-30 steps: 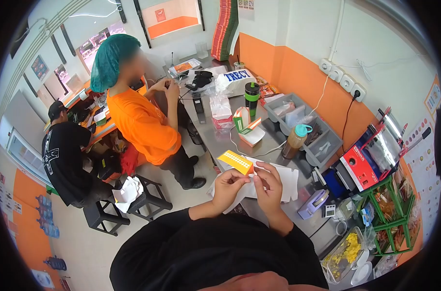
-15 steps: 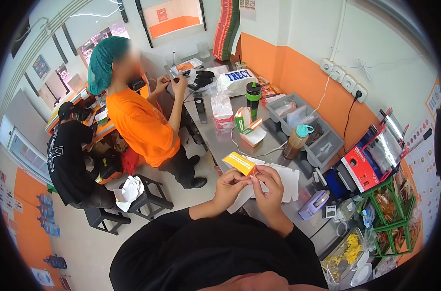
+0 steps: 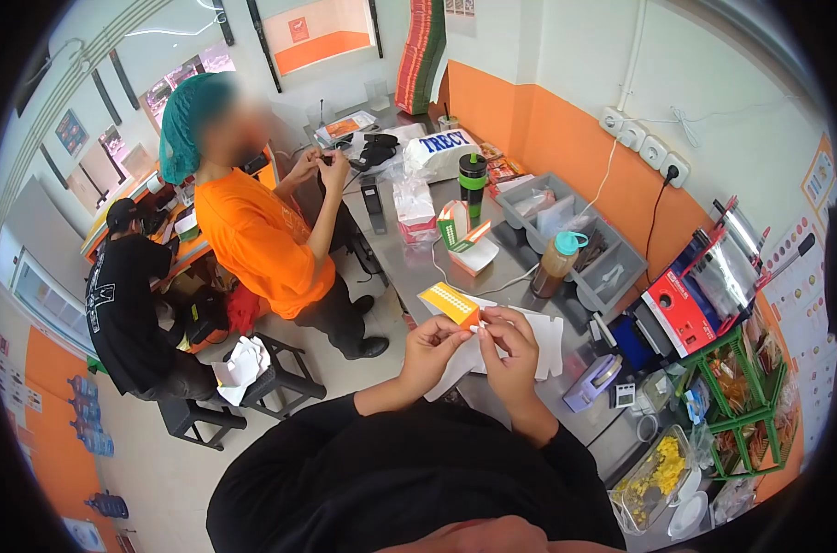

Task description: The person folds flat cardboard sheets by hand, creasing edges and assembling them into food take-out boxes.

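In the head view, the left hand [image 3: 425, 353] and the right hand [image 3: 510, 347] come together in front of the person's black top, both holding one small yellow-and-orange carton [image 3: 450, 305]. The carton is tilted, with a row of white marks along its yellow face, and it is raised over the near edge of the metal surface [image 3: 418, 269]. The left hand grips it from below between thumb and fingers; the right hand is drawn in narrow at its near end. The fingertips overlap there, so exactly which fold the right hand pinches is hard to tell.

Just beyond the hands, white sheets [image 3: 548, 345] lie flat on the surface. Farther back stands an opened carton [image 3: 474, 255] in green, orange and white, with a black-and-green bottle [image 3: 472, 187] just behind it. A brown bottle with a turquoise lid [image 3: 554, 266] stands beside the grey divided tray [image 3: 636, 282]. Nearer the person are a purple tape dispenser [image 3: 591, 383], a small timer [image 3: 624, 395] and a clear container [image 3: 636, 519] with yellow pieces in it.

Across the surface's far side, a co-worker in an orange shirt [image 3: 252, 241] holds both hands up close together. Another person in black [image 3: 123, 318] is farther off, near two dark stools [image 3: 287, 394].
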Tool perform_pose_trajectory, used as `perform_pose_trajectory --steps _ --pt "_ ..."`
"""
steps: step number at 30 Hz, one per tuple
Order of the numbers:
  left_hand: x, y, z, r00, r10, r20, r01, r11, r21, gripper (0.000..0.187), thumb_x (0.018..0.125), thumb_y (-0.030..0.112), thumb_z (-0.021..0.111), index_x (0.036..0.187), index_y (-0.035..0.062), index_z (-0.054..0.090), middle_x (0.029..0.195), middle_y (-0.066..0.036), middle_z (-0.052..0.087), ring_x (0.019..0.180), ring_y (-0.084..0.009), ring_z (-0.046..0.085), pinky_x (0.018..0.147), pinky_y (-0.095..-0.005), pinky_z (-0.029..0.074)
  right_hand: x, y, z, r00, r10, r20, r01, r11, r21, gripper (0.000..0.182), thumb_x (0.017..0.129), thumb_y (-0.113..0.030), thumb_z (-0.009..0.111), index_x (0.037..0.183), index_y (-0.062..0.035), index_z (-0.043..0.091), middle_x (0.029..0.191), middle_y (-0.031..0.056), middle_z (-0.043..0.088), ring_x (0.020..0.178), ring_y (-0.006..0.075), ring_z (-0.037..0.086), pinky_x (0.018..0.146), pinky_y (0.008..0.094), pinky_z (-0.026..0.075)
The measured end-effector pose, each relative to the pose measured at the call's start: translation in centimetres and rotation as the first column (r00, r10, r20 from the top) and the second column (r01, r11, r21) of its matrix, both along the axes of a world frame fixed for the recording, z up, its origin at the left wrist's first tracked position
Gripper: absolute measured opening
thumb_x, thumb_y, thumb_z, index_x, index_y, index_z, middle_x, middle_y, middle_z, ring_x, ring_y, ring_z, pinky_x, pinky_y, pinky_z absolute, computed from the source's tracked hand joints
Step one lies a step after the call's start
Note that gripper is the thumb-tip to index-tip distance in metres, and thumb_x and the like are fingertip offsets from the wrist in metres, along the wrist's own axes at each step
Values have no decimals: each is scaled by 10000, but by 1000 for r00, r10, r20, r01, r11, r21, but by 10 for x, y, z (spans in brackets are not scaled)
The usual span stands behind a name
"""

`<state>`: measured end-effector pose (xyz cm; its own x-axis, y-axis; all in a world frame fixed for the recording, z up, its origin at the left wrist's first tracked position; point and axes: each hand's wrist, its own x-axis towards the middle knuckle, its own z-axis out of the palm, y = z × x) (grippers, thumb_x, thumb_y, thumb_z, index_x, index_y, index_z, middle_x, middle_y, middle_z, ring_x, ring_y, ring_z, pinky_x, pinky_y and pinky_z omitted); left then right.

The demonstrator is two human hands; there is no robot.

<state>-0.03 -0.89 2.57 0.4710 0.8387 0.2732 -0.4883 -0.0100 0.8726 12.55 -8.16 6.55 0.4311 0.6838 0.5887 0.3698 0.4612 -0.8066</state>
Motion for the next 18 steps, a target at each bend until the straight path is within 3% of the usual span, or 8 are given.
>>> perform_pose_trajectory --steps 8,13,17,18 --pt "-4 2 -4 999 -23 -46 23 1000 3 95 884 -10 678 910 28 596 972 -62 681 907 -100 628 845 -253 500 0 0 0 1000 -6 20 6 1000 -1 55 836 25 676 890 24 661 1102 147 617 989 250 665 828 314 541" --pt "-2 3 -5 1000 -19 6 19 997 74 111 871 -15 692 921 21 600 958 -53 676 891 -92 634 816 -241 511 1 -2 6 986 -13 167 18 1000 -25 69 821 4 699 884 9 670 1095 147 621 974 269 670 845 330 526" --pt "-2 5 -7 999 -50 22 50 999 5 137 873 -35 674 960 22 585 966 -51 669 924 -103 632 850 -256 508 6 0 0 977 1 214 11 998 -56 90 813 -20 722 879 3 665 1090 142 621 952 263 670 838 324 523" --pt "-1 5 -6 998 -56 24 57 998 -28 134 889 -29 656 990 17 581 969 -51 669 938 -107 632 864 -263 505 8 0 -4 989 26 147 -14 997 -78 94 813 -26 728 873 -2 660 1088 137 623 945 255 668 837 321 523"
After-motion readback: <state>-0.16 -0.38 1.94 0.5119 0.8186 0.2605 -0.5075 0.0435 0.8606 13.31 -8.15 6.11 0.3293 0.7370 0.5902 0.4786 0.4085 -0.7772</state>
